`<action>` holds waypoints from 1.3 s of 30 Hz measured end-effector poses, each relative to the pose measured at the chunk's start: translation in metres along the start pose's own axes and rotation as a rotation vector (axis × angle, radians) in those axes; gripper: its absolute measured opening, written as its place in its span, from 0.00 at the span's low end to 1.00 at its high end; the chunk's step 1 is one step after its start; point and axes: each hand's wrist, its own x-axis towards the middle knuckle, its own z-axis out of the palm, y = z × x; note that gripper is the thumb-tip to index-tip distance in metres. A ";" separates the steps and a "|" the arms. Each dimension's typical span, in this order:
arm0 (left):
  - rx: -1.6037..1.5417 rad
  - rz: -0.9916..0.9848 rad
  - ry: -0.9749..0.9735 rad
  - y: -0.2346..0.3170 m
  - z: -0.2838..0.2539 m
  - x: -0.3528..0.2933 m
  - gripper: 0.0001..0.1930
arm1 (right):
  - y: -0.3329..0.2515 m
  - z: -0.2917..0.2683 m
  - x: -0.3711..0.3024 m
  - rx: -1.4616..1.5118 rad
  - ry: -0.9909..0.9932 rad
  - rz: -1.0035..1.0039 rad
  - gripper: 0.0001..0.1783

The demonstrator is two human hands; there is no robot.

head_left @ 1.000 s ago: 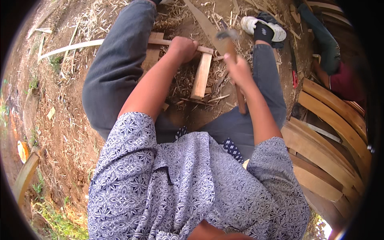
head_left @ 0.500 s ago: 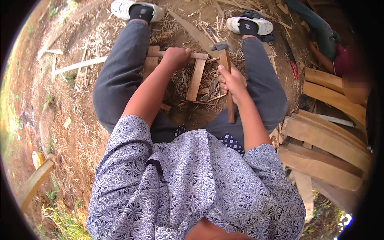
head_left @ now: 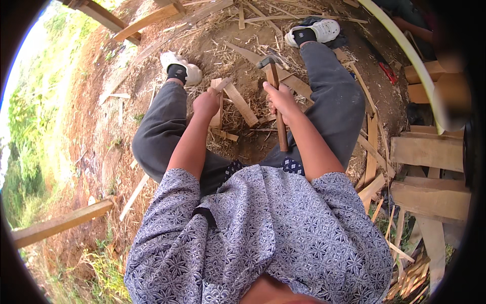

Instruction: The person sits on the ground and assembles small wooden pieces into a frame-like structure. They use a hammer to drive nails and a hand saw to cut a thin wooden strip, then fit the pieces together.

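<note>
In my right hand (head_left: 281, 103) is a hammer (head_left: 282, 134), gripped around its wooden handle with the metal head up and away from me. My left hand (head_left: 205, 104) is closed on a narrow wooden strip (head_left: 223, 84); only its short end shows past my fingers, and the rest is hidden. Beside that hand, a flat piece of wood (head_left: 216, 115) stands between my legs. Another short board (head_left: 241, 105) slants just to its right, between my two hands. The hammer head is apart from the strip.
Shavings and offcuts litter the dirt around my feet. Curved boards (head_left: 428, 152) are stacked at the right, near a red-handled tool (head_left: 388, 72). A pale long strip (head_left: 405, 45) crosses the upper right, close to another person's blurred arm. A beam (head_left: 66, 223) juts in at left.
The view has turned, bringing more greenery in at left. My left hand and the strip have shifted, and less of the strip shows. A pale strip has appeared at the upper right.
</note>
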 end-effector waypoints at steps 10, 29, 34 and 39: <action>-0.093 -0.182 0.059 -0.055 0.016 -0.039 0.24 | 0.085 0.050 0.047 -0.881 -0.129 -0.076 0.51; -0.172 -0.261 -0.014 -0.059 0.007 -0.028 0.24 | 0.077 0.034 0.102 -1.013 -0.034 -0.252 0.34; -0.160 -0.216 -0.035 -0.055 0.010 -0.032 0.23 | 0.074 0.012 0.114 -0.984 -0.021 -0.191 0.35; -0.165 -0.233 -0.031 -0.052 0.022 -0.029 0.22 | 0.083 0.004 0.113 -0.982 -0.033 -0.196 0.36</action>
